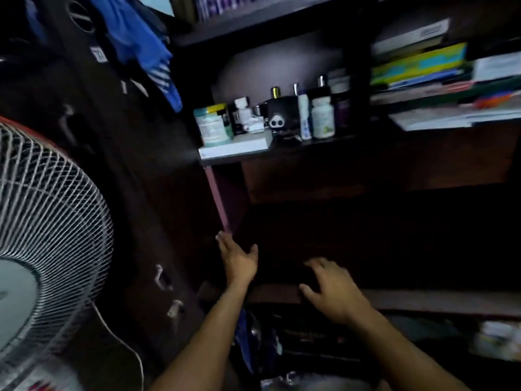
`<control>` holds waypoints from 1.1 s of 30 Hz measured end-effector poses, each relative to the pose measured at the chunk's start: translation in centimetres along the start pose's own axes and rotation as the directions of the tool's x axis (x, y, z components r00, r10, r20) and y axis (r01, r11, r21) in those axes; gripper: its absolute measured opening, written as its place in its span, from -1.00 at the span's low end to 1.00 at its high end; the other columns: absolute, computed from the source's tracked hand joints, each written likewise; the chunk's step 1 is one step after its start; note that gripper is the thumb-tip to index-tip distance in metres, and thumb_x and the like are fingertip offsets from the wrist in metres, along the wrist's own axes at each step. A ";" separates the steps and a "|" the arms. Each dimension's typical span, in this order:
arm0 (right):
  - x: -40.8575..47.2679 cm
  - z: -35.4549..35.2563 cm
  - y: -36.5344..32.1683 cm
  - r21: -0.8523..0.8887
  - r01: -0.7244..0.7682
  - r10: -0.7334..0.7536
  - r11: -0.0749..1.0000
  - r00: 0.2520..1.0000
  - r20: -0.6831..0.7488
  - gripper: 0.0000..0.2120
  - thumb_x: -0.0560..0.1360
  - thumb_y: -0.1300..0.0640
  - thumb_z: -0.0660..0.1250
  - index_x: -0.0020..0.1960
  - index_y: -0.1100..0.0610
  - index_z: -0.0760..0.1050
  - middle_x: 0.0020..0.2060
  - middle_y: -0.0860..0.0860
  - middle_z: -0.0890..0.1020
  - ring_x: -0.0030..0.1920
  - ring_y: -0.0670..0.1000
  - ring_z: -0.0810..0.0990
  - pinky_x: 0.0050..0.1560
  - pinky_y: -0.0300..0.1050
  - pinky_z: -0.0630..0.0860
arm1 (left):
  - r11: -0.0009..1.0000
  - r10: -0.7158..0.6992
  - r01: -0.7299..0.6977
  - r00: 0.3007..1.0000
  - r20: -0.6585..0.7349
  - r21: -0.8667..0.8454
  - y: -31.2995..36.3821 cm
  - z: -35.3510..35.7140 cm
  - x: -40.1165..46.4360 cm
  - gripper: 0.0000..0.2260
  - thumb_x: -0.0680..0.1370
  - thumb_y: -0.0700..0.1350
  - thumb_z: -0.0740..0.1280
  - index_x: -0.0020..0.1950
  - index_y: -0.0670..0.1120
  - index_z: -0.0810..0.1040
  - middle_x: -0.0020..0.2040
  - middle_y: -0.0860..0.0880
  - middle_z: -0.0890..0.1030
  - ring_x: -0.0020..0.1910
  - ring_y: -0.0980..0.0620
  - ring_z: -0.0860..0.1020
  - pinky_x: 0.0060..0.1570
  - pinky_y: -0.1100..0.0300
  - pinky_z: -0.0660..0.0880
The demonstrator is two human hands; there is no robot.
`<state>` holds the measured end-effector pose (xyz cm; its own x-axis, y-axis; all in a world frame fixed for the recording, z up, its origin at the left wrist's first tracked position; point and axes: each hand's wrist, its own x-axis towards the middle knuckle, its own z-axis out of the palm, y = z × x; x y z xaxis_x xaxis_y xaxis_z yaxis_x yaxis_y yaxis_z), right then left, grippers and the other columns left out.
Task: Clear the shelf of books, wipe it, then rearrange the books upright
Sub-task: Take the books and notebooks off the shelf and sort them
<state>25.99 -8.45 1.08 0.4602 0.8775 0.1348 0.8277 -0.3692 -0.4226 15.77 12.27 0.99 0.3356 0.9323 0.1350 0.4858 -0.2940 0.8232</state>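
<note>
low shelf (439,301) sits in deep shadow at lower centre, its reddish-brown front edge catching a little light; the bay above it looks dark, contents impossible to make out. left hand (238,259) flat, fingers straight, against the left upright (218,198) of the bay. right hand (331,289) spread, fingers loosely bent, resting over the shelf edge on something dark; whether it grips anything, cannot tell. books (423,71) lie stacked flat in the upper right compartment. middle compartment holds bottles (322,117) and a tub (212,125) on a white box (236,149). standing fan (48,230) crowds the left side; blue cloth (141,43) hangs above.
</note>
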 end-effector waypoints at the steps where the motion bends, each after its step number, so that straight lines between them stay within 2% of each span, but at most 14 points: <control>1: 0.2 0.9 0.2 -0.096 -0.009 0.006 0.995 0.999 -0.039 -0.45 0.59 -0.23 0.09 0.49 0.02 0.32 0.40 0.01 0.43 0.35 0.09 0.42 0.35 0.05 0.36 | 0.999 -0.020 0.019 1.000 -0.022 -0.048 0.2 0.5 1.4 -0.11 0.62 -0.03 0.36 0.63 -0.10 -0.28 0.66 -0.06 -0.14 0.62 -0.08 0.03 0.41 0.30 0.02; 4: 0.9 2.2 0.2 -0.198 -0.002 -0.018 0.980 0.995 -0.102 -0.43 0.54 -0.23 0.03 0.41 0.03 0.41 0.32 0.03 0.48 0.25 0.15 0.46 0.22 0.15 0.39 | 0.996 -0.072 0.060 0.975 -0.208 -0.062 1.3 3.1 5.1 -0.09 0.58 -0.03 0.41 0.65 -0.09 -0.22 0.60 -0.12 0.13 0.52 -0.14 0.25 0.44 0.09 0.27; 6: 1.9 1.9 0.8 -0.176 0.013 -0.034 0.984 0.993 -0.116 -0.52 0.56 -0.22 0.08 0.36 0.01 0.40 0.26 0.01 0.45 0.22 0.14 0.42 0.17 0.12 0.35 | 0.995 -0.091 0.100 0.929 -0.359 0.007 1.9 4.1 6.5 -0.13 0.53 -0.03 0.45 0.65 -0.13 -0.05 0.49 -0.19 0.24 0.41 -0.21 0.34 0.36 -0.03 0.36; 8: 3.2 1.5 1.6 -0.165 0.019 -0.044 0.986 0.988 -0.146 -0.64 0.59 -0.18 0.15 0.25 0.02 0.44 0.17 0.01 0.44 0.15 0.12 0.41 0.06 0.06 0.29 | 0.992 -0.092 0.120 0.896 -0.434 0.039 2.1 4.7 7.3 -0.21 0.51 -0.03 0.48 0.60 -0.16 0.12 0.41 -0.22 0.29 0.34 -0.25 0.36 0.30 -0.08 0.39; 12: 4.3 1.2 2.5 -0.111 0.031 -0.052 0.993 0.980 -0.190 -0.78 0.59 -0.07 0.23 0.08 0.05 0.52 0.05 0.02 0.49 0.06 0.11 0.45 -0.03 -0.01 0.25 | 0.988 -0.101 0.140 0.897 -0.431 0.059 2.0 4.9 8.3 -0.45 0.54 0.00 0.45 0.42 -0.16 0.32 0.36 -0.22 0.38 0.29 -0.25 0.43 0.24 -0.09 0.42; 17: 3.7 1.2 2.8 -0.032 0.075 -0.080 0.997 0.977 -0.200 -0.85 0.59 -0.03 0.22 0.04 0.01 0.50 0.00 -0.03 0.49 0.04 0.06 0.42 0.01 -0.02 0.29 | 0.992 -0.111 0.127 0.924 -0.366 0.019 2.0 4.8 8.0 -0.75 0.62 -0.03 0.29 0.21 -0.04 0.29 0.15 -0.16 0.60 0.13 -0.23 0.59 0.18 -0.09 0.47; 19: 3.7 1.1 2.8 -0.005 0.075 -0.074 0.997 0.976 -0.204 -0.86 0.59 -0.01 0.23 0.06 0.01 0.49 0.02 -0.04 0.50 0.05 0.05 0.42 0.02 -0.04 0.28 | 0.993 -0.068 0.095 0.949 -0.308 0.072 2.1 4.9 7.3 -0.75 0.64 -0.02 0.27 0.24 -0.03 0.28 0.12 -0.17 0.61 0.08 -0.25 0.60 0.08 -0.08 0.52; 21: 4.0 1.3 3.0 0.055 0.067 -0.053 0.996 0.973 -0.226 -0.84 0.59 0.00 0.25 0.12 0.03 0.48 0.04 -0.04 0.50 0.07 0.03 0.42 0.02 -0.08 0.27 | 0.994 -0.026 0.049 0.972 -0.232 0.093 1.9 5.0 7.0 -0.70 0.64 -0.02 0.27 0.33 -0.03 0.29 0.15 -0.16 0.59 0.08 -0.23 0.59 0.08 -0.07 0.54; 23: 4.4 1.3 3.2 0.232 0.034 0.035 0.972 0.958 -0.285 -0.77 0.59 0.02 0.29 0.20 0.08 0.46 0.07 -0.04 0.47 0.10 0.02 0.42 0.04 -0.13 0.28 | 0.996 0.024 -0.032 0.995 -0.100 -0.079 1.6 4.6 6.5 -0.65 0.64 -0.03 0.29 0.40 -0.01 0.33 0.20 -0.06 0.58 0.12 -0.09 0.57 0.16 0.01 0.52; 25: 4.4 1.1 3.3 0.429 0.009 0.163 0.903 0.918 -0.361 -0.67 0.60 -0.01 0.32 0.29 0.11 0.42 0.13 -0.03 0.44 0.16 0.00 0.39 0.12 -0.12 0.34 | 0.930 0.075 -0.043 0.994 0.075 -0.366 1.3 3.7 5.3 -0.65 0.64 -0.03 0.34 0.41 0.04 0.40 0.23 0.02 0.61 0.17 0.03 0.59 0.19 0.09 0.53; 27: 4.0 0.5 3.5 0.600 -0.017 0.337 0.799 0.840 -0.425 -0.57 0.61 -0.06 0.30 0.40 0.09 0.35 0.25 -0.02 0.41 0.25 -0.03 0.35 0.24 -0.09 0.35 | 0.847 0.094 0.055 0.963 0.252 -0.529 1.3 2.2 3.2 -0.67 0.63 -0.03 0.36 0.39 0.04 0.46 0.22 0.05 0.63 0.17 0.10 0.60 0.09 0.26 0.53; 28: 3.8 0.0 3.6 0.696 -0.020 0.435 0.718 0.793 -0.426 -0.53 0.63 -0.08 0.27 0.45 0.09 0.31 0.32 -0.01 0.39 0.30 -0.02 0.35 0.27 -0.10 0.33 | 0.818 0.119 0.092 0.939 0.324 -0.568 1.1 1.5 2.3 -0.66 0.62 -0.03 0.36 0.39 0.01 0.49 0.22 0.03 0.65 0.18 0.09 0.61 0.08 0.28 0.52; 30: 3.2 -0.9 3.8 0.834 -0.022 0.586 0.551 0.722 -0.368 -0.48 0.65 -0.08 0.23 0.54 0.09 0.23 0.44 0.03 0.33 0.40 0.03 0.34 0.29 -0.15 0.29 | 0.779 0.190 0.134 0.880 0.435 -0.612 0.8 0.5 0.8 -0.61 0.58 -0.02 0.37 0.40 -0.06 0.52 0.28 -0.05 0.64 0.25 0.00 0.60 0.22 0.16 0.48; 33: 2.6 -1.4 4.1 0.910 -0.025 0.631 0.415 0.728 -0.268 -0.47 0.67 -0.08 0.20 0.57 0.04 0.21 0.47 0.02 0.36 0.41 0.05 0.39 0.30 -0.14 0.34 | 0.853 0.265 0.088 0.776 0.572 -0.515 0.9 0.2 -0.1 -0.41 0.46 0.16 0.47 0.43 -0.07 0.51 0.33 -0.02 0.61 0.32 0.03 0.56 0.35 0.13 0.39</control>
<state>31.05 -8.11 0.94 0.9435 0.3236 0.0713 0.0398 0.1031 -0.9939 16.28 11.87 1.61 0.8510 0.5251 0.0072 0.0286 -0.0600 0.9978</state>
